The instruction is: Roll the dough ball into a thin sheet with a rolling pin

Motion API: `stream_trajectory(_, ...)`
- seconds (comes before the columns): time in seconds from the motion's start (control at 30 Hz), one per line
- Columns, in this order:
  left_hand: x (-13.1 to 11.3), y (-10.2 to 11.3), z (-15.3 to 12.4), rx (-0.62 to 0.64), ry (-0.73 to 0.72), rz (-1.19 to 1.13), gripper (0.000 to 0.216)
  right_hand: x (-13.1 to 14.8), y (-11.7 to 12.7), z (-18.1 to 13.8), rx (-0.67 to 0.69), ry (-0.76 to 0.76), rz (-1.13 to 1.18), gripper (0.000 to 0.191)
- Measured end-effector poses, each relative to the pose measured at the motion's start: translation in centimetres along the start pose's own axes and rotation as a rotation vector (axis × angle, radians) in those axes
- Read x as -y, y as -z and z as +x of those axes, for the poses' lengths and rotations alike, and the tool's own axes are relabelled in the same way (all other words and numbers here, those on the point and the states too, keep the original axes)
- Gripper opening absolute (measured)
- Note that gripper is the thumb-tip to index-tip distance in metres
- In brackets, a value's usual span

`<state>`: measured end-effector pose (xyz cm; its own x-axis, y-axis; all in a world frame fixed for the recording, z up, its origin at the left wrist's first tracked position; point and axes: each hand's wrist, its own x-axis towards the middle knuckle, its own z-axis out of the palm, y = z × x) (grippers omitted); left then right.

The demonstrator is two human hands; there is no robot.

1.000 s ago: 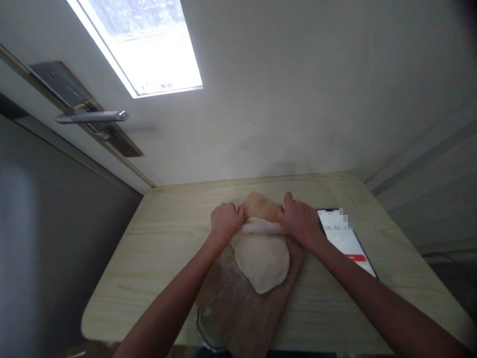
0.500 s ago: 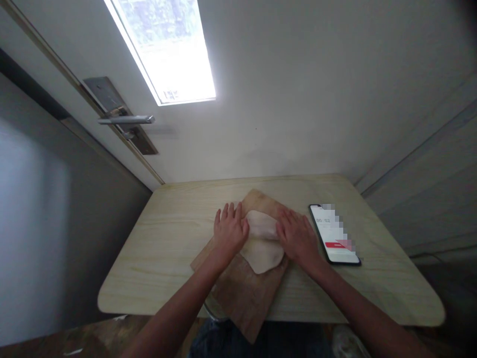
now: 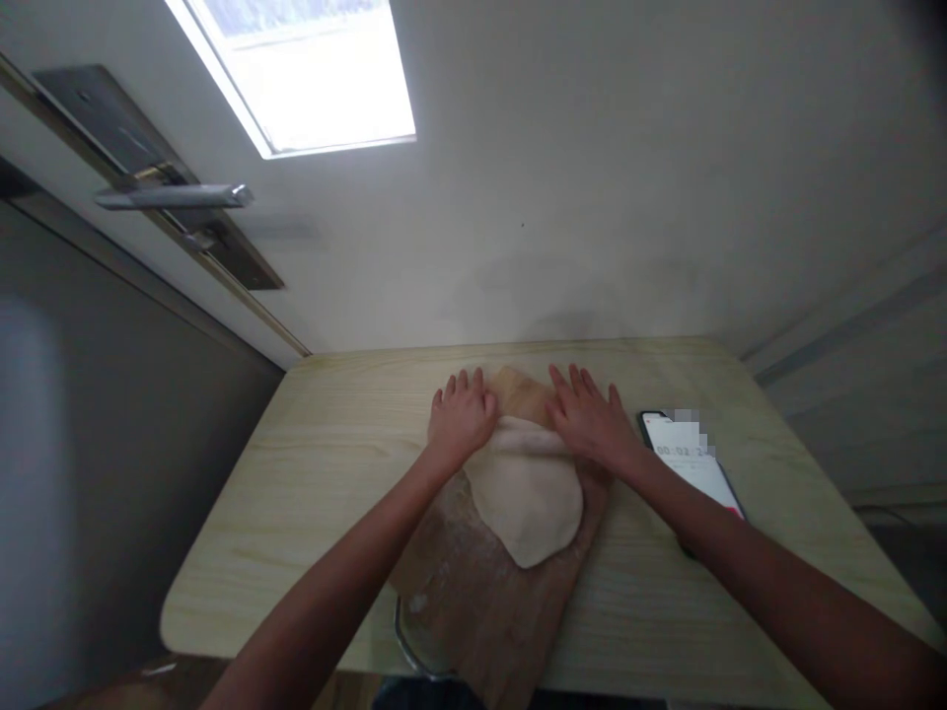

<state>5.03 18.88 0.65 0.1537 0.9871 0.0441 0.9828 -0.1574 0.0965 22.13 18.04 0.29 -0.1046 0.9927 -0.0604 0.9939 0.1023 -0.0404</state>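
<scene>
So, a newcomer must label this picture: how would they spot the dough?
In front of the windowed door stands a pale wood-grained table. On it lies a brown board. The dough is the off-white sheet on that board, curved in outline, unlike the straight-edged phone.

From close above the near edge of the table [image 3: 296, 483], the head-worn view looks forward and down toward the far door [image 3: 607, 158].

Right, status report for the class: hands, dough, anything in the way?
Left hand, right hand: palms down, flanking far part of dough. Dough flat on wooden board. Possible obstacle: phone, right of board, partly behind right forearm.
</scene>
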Motion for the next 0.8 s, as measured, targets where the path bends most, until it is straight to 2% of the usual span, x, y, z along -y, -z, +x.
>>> stream_trajectory(0.2, -0.2, 0.5, 0.9, -0.089, -0.024, -0.033, 0.036, 0.3, 0.5, 0.8, -0.106, -0.009, 0.039, 0.052)
stream_trajectory(0.53, 0.0, 0.4, 2.6, -0.056, -0.046, -0.009, 0.030, -0.2, -0.1, 2.0, -0.056, -0.048, 0.100, 0.052)
stream_trajectory(0.8, -0.3, 0.4, 4.4, -0.070, -0.101, 0.035, 0.035, -0.1, 0.4, 2.9, -0.206, -0.020, 0.077, 0.047)
